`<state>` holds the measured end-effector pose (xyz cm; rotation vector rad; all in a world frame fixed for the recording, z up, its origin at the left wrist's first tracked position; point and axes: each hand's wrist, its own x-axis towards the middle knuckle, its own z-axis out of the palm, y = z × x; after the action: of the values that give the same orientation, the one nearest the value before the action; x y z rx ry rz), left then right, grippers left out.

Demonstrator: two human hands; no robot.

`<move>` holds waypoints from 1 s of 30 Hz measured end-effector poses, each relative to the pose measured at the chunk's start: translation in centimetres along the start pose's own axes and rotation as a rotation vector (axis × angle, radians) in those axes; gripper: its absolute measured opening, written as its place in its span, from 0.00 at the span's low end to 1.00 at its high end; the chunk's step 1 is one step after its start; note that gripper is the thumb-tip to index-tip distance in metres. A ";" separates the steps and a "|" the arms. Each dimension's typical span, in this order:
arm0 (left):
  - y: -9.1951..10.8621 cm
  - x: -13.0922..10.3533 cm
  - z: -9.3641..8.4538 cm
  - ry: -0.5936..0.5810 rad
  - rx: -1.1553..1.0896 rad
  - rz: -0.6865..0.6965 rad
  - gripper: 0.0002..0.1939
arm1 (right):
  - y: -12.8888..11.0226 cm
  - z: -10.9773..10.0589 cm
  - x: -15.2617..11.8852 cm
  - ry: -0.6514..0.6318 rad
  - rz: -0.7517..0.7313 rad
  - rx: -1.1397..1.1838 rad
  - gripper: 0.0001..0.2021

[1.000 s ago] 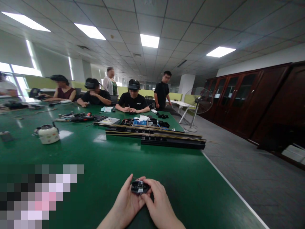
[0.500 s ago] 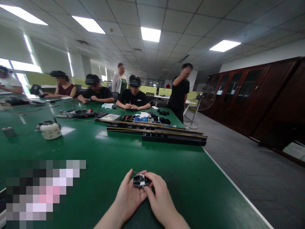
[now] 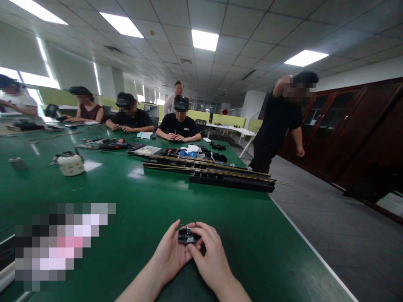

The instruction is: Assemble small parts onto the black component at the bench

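Note:
Between my hands, above the green table (image 3: 138,235), is a small black device (image 3: 186,236) with a silvery metal piece along its top and a pale patch on its near side. My left hand (image 3: 172,253) cups it from the left and below, thumb raised at its upper left corner. From the right, my right hand (image 3: 210,251) grips its end with fingers over the top and thumb on the near side. A thin wire-like bit sticks out at the device's upper left. Its underside is hidden by my palm.
Long black rails (image 3: 231,183) with thin brass-coloured rods lie across the table ahead. A cream pot (image 3: 71,164) and a grey cylinder (image 3: 18,164) stand left. Several people sit at the far side; a person in black (image 3: 277,126) stands right. A blurred-out patch covers the lower left.
The standing person in black has come closer and further right, lowering one arm. The device is tilted slightly differently in my hands, which keep hold of it. My view has shifted a little.

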<state>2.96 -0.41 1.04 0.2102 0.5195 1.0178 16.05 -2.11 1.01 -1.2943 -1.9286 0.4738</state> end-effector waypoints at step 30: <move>0.2 -0.1 0.1 0.115 0.013 -0.007 0.16 | 2.6 -0.1 0.3 0.390 0.033 -0.096 0.11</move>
<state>2.86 -0.34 1.25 0.1618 0.6305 1.0237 17.69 -0.77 -0.52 -1.3663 -1.6208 0.1305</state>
